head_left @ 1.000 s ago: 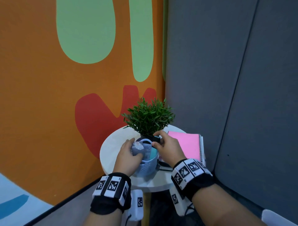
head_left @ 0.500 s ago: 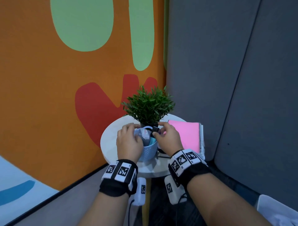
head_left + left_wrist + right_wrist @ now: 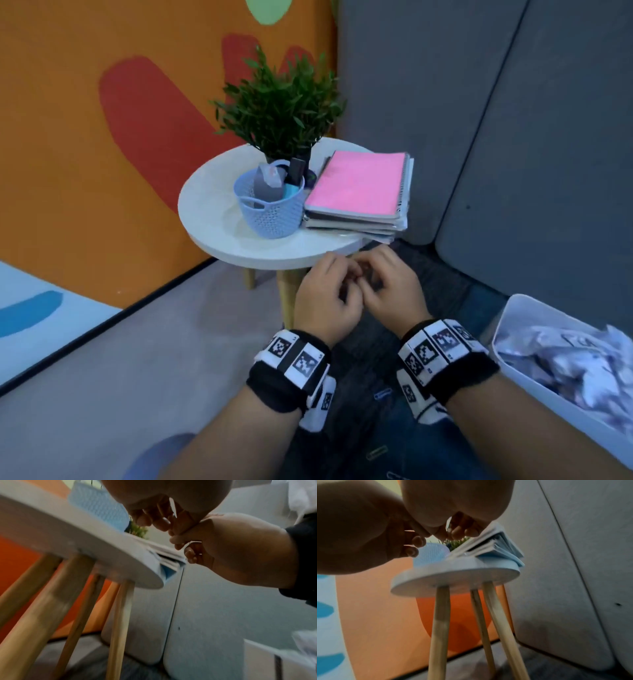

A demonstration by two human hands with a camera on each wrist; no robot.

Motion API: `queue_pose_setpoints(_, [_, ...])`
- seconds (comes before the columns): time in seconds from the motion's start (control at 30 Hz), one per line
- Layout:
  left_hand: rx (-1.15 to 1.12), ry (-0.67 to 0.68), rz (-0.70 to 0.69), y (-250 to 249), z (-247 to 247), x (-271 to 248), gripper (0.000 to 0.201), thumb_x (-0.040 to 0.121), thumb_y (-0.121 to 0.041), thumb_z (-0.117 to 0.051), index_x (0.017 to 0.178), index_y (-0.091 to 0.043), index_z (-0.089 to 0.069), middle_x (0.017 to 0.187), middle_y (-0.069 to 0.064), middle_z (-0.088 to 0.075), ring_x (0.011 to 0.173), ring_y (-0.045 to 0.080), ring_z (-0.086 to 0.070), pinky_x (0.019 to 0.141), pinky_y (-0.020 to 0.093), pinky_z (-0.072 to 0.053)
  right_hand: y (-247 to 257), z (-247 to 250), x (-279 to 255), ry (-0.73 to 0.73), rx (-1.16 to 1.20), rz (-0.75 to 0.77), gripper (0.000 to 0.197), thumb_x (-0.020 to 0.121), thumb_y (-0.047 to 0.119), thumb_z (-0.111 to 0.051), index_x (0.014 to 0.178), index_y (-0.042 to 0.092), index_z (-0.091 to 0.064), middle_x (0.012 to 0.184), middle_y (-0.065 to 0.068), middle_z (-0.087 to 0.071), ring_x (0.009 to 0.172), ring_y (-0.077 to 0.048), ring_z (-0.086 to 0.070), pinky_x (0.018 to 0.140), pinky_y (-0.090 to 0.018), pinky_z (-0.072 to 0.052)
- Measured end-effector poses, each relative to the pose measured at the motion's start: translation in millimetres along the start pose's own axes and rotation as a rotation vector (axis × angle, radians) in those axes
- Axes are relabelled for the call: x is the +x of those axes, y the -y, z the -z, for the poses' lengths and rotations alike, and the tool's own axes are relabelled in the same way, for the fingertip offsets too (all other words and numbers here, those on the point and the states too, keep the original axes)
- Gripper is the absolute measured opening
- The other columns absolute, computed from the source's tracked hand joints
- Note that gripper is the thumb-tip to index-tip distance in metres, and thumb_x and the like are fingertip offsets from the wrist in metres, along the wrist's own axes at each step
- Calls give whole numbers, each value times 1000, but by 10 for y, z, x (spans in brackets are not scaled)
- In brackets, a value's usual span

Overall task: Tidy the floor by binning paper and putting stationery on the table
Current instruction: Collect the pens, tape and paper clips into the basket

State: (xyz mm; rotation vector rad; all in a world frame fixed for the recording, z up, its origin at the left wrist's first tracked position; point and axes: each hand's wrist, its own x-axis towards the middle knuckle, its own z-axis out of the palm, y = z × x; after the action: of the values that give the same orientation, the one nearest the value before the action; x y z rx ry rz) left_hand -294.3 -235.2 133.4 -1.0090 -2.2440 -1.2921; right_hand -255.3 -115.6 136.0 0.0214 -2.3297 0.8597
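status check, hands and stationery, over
Both hands, left hand and right hand, curled together below table edge. Basket loaded. Paper clips on floor.

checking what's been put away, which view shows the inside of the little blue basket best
The head view: it looks down into the blue basket on the table, showing a grey item and dark stationery standing inside. The left wrist view shows only its blurred outer wall from below; the right wrist view shows a sliver behind the left hand.
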Motion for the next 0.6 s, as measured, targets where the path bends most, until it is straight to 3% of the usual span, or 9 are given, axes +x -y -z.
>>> queue_pose_setpoints(0.03, [-13,52,37,37,-92,-125,12,74,-11,-49,82,-11,-58,83,1,-53,73,12,-50,67,13,-36,-94,-13,-134,50,-15,-14,18,76,19,-52,92,16,-62,84,5,-54,67,3,-36,60,-13,-29])
queue_pose_setpoints(0.17, [-49,223,205,192,-445,-519,8,80,-11,-51,86,-16,-54,86,-7,-48,71,6,-44,62,23,-38,-479,-145,-575,157,-55,-142,17,79,11,-60,95,18,-63,88,6,-53,69,1,-42,62,-16,-36])
queue_pose_setpoints(0.3, [-13,337,361,424,-772,-866,6,85,-13,-51,86,-18,-50,87,-8,-45,70,13,-48,61,33,-43,-771,-370,-965,255,-99,-257,15,85,13,-59,100,15,-63,96,2,-56,79,-13,-56,65,-29,-48])
queue_pose_setpoints(0.6, [109,590,524,960,-1139,-1785,10,89,-15,-50,97,-16,-55,97,1,-49,74,22,-53,63,36,-45,-1178,-792,-1797,472,-127,-432,17,90,23,-56,104,15,-62,105,-3,-55,87,-20,-58,68,-35,-52])
